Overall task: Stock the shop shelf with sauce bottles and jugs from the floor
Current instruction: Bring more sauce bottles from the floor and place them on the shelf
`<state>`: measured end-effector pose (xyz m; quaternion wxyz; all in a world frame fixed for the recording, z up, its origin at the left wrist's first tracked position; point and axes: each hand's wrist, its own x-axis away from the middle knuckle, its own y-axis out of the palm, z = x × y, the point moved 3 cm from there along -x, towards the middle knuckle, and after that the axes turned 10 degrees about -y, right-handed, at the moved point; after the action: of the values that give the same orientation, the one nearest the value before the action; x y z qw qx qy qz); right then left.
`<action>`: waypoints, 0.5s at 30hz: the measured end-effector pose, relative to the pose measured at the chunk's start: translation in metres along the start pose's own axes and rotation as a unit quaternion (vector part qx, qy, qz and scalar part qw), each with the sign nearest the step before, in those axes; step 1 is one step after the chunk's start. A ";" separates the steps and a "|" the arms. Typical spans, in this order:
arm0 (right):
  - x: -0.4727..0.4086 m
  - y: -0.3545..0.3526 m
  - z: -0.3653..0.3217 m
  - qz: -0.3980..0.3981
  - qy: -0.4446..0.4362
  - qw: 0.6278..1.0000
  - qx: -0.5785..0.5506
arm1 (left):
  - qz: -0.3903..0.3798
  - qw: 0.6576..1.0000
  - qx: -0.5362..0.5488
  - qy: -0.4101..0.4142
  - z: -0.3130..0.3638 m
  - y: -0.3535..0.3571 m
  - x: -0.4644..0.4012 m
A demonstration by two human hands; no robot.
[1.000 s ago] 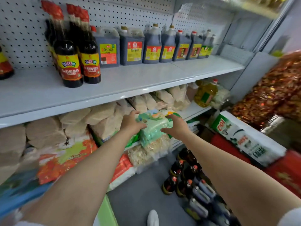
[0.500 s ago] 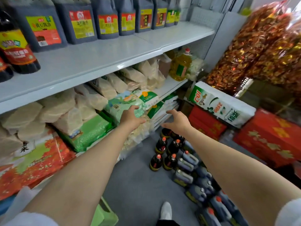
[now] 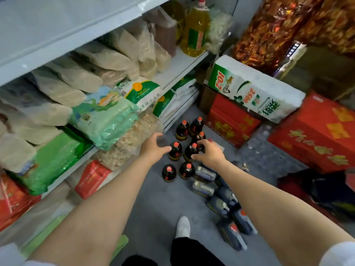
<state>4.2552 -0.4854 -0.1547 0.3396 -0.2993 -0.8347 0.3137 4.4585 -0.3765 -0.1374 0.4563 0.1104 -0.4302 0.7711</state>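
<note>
Below, upright bottles point(image 3: 175, 151) stand between both hands: left hand point(image 3: 153, 148) open, right hand point(image 3: 208, 153) seemingly open, nearer.

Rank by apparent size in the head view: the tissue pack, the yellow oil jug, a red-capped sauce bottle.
1. Tissue pack
2. Yellow oil jug
3. Red-capped sauce bottle
The camera's nearness differs, so true sizes may vary.

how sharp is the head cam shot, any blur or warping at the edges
Head view: the sauce bottles and both hands, left and right, read fairly clear; the grain bags and foil packs smear with motion blur; wide-angle bending bows the shelf edge.
</note>
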 end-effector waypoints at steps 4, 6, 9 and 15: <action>-0.022 0.029 0.042 -0.029 0.035 0.999 -0.029 | -0.008 0.999 -0.014 -0.029 -0.014 0.037 -0.030; -0.031 0.047 0.058 -0.033 0.045 0.997 -0.046 | -0.017 0.998 -0.009 -0.052 -0.027 0.053 -0.047; -0.048 0.081 0.085 -0.031 0.070 0.995 -0.067 | -0.030 0.997 -0.010 -0.070 -0.049 0.076 -0.079; -0.081 0.164 0.149 -0.038 0.125 0.985 -0.109 | -0.068 0.992 -0.036 -0.103 -0.118 0.137 -0.161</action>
<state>4.2375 -0.4885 -0.3898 0.4183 -0.3398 -0.8254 0.1680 4.4648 -0.4132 -0.3767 0.4645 0.2020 -0.4940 0.7067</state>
